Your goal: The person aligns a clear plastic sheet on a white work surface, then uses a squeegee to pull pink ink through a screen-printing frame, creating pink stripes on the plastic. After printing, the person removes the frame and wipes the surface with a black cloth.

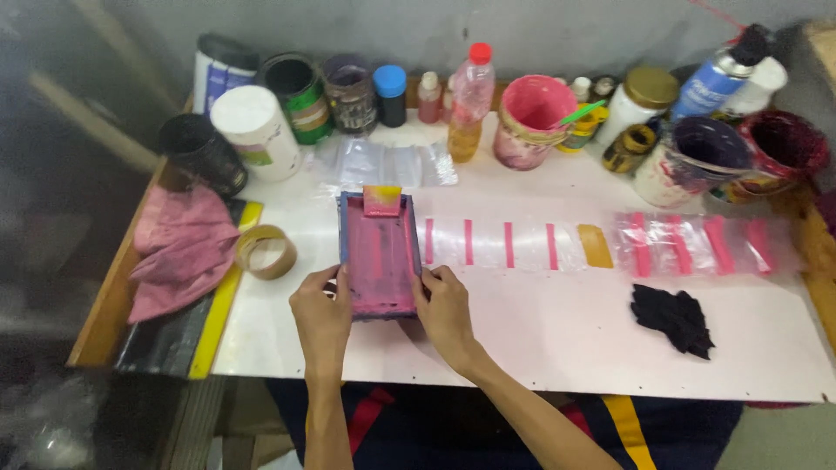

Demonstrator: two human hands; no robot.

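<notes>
Your left hand (320, 315) and right hand (446, 309) clamp the side rails of the small blue-framed, pink-inked printing screen (380, 257), flat on the white tabletop (540, 335); yellow-pink squeegee block (382, 201) at its far end; bare board toward the near edge; roll of brown tape (266, 251) left; black rag (675, 318) right

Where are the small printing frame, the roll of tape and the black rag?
printing frame (380, 261), head view, on its pink mesh middle.
roll of tape (247, 253), head view, on its left rim.
black rag (672, 318), head view, on its crumpled middle.
</notes>
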